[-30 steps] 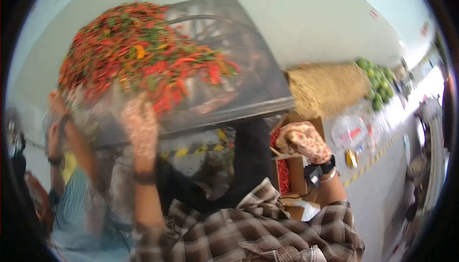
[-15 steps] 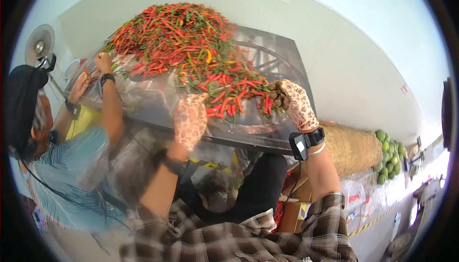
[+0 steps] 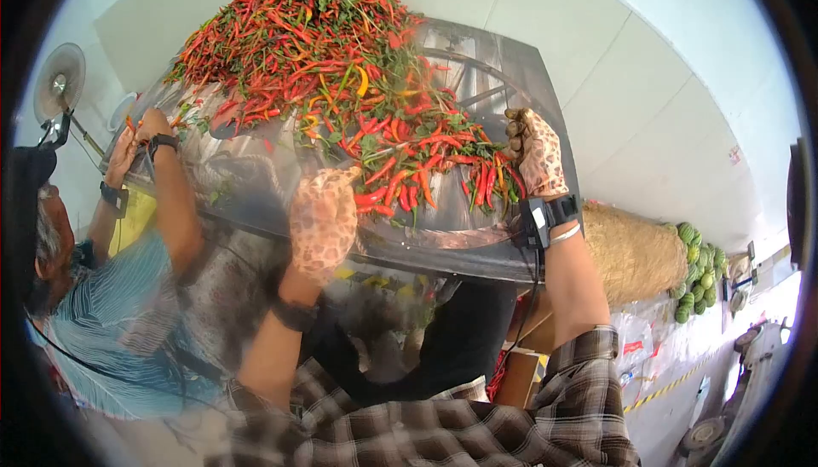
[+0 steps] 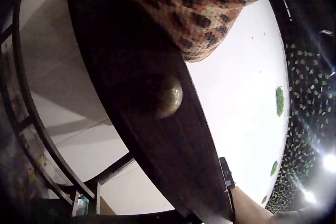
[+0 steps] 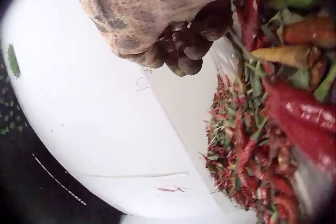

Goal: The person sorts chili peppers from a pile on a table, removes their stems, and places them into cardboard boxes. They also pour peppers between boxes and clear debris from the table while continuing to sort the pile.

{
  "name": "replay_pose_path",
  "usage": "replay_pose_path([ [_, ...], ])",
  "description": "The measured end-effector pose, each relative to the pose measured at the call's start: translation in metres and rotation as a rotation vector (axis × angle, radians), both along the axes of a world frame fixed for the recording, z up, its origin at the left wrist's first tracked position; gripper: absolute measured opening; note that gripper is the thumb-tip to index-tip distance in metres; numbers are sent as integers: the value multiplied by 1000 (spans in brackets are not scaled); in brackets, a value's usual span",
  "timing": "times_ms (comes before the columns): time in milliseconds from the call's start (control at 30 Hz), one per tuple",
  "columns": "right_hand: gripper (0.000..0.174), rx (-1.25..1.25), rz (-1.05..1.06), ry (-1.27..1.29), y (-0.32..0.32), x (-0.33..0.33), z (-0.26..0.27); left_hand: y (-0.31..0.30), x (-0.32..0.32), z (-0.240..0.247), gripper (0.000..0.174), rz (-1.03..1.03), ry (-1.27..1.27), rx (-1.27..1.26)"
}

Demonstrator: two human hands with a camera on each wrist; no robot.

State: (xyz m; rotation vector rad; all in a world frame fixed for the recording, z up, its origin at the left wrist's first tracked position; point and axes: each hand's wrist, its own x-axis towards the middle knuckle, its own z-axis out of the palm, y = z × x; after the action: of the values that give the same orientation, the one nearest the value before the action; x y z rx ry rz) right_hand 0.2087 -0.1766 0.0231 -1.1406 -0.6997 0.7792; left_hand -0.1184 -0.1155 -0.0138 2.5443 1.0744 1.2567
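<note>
A large heap of red chili peppers, mixed with green leaves and stems, lies on a dark table. My gloved left hand is over the near edge, its fingertips by the loose chilies in front of the heap; what they hold is hidden. Only part of its spotted glove shows in the left wrist view. To the right of the loose chilies is my gloved right hand. In the right wrist view its dark-stained fingertips curl inward, and no chili shows between them.
On the left, another person's hands work over the table. A box with red contents stands below by my right leg. Beyond are a tan woven sack, green round produce and a fan.
My right hand has come up from over the box to the right side of the chilies. My left hand has shifted right along the table, then slightly back left.
</note>
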Motion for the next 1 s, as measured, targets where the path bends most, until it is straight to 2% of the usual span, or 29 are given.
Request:
replay_pose_path([
  [33, 30, -5, -8, 17, 0, 1, -5, 0, 0, -3, 22, -8, 17, -5],
  [100, 31, -22, -162, -294, 4, 4, -10, 3, 0, -9, 21, -32, -30, 72],
  [167, 31, -87, -139, -198, 5, 5, -11, 5, 1, -7, 23, -86, -50, 164],
  [233, 30, -79, -129, -339, 11, 8, -15, 3, 3, -3, 21, -132, -98, 141],
  [300, 30, -104, -85, -307, 7, 6, -9, 2, 3, 4, 18, -132, -66, 88],
  [367, 23, -91, -25, -389, 5, 3, -6, 1, 3, 16, 17, -163, 37, -13],
  [400, 23, -95, -21, -431, 2, 2, -4, 7, 4, 12, 23, -165, 93, 92],
  [433, 23, -94, -21, -427, 3, 2, -5, 11, 5, 14, 23, -165, 97, 93],
  [500, 24, -91, -16, -424, 5, 3, -6, 23, 11, 19, 30, -220, 307, 175],
  [567, 23, -86, 2, -439, 8, 7, -8, 41, 17, 18, 35, -189, 363, 185],
  [667, 23, -46, 24, -443, 11, 12, -14, 62, 21, 26, 35, -99, 348, -53],
  [833, 23, -117, 41, -383, 7, 7, -6, 60, 6, 24, 34, -60, 163, 9],
  [933, 23, -61, 35, -407, 10, 9, -11, 60, -6, 24, 34, -50, 76, 46],
  [1000, 23, -33, 37, -437, 11, 12, -12, 62, -14, 22, 30, -3, 147, -192],
])
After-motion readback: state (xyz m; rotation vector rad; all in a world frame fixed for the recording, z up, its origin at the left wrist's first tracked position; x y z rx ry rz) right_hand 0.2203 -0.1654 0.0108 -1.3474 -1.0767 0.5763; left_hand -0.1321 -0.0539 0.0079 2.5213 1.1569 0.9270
